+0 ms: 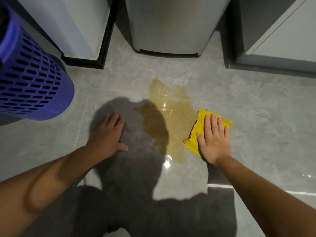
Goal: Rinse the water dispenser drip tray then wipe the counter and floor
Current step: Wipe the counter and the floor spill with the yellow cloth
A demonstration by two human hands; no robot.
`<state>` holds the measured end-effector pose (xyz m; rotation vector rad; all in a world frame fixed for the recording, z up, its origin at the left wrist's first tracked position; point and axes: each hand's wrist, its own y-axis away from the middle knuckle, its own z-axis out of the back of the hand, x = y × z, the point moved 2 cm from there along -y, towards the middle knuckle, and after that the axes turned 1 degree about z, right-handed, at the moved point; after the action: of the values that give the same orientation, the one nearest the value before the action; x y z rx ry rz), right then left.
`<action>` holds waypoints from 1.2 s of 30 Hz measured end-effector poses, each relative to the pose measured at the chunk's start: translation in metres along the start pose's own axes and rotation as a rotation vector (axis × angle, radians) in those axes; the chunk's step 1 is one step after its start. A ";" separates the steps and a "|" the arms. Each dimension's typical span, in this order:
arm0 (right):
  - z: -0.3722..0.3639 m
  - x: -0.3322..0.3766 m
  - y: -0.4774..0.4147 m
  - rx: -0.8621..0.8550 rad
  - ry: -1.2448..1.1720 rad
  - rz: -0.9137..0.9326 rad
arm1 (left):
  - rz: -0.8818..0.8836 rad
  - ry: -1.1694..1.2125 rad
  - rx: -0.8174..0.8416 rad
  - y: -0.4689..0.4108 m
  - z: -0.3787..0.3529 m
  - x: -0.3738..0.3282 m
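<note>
Cloth (193, 134), yellow, lies under flat right hand (213, 139) beside glossy puddle (167, 117).

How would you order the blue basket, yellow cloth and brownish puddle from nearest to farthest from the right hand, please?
1. Yellow cloth, under the right hand.
2. Brownish puddle, just left.
3. Blue basket, far left.

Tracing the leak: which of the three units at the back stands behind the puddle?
The middle grey unit: the yellowish puddle lies straight before it. The left white unit and right white unit stand aside.
</note>
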<state>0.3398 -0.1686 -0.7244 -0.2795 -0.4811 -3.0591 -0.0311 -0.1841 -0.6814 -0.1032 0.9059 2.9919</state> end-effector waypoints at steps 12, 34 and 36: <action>-0.051 0.059 0.100 -0.039 -0.004 -0.142 | 0.008 0.012 -0.024 0.000 0.000 -0.001; -0.016 0.040 0.011 -0.027 0.127 0.164 | 0.021 0.022 -0.006 -0.004 0.000 -0.001; -0.024 0.058 0.032 -0.031 0.064 0.035 | 0.017 0.069 -0.009 -0.004 0.000 0.000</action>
<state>0.2803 -0.2068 -0.7262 -0.1889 -0.4219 -3.0326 -0.0311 -0.1809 -0.6840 -0.2015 0.9040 3.0256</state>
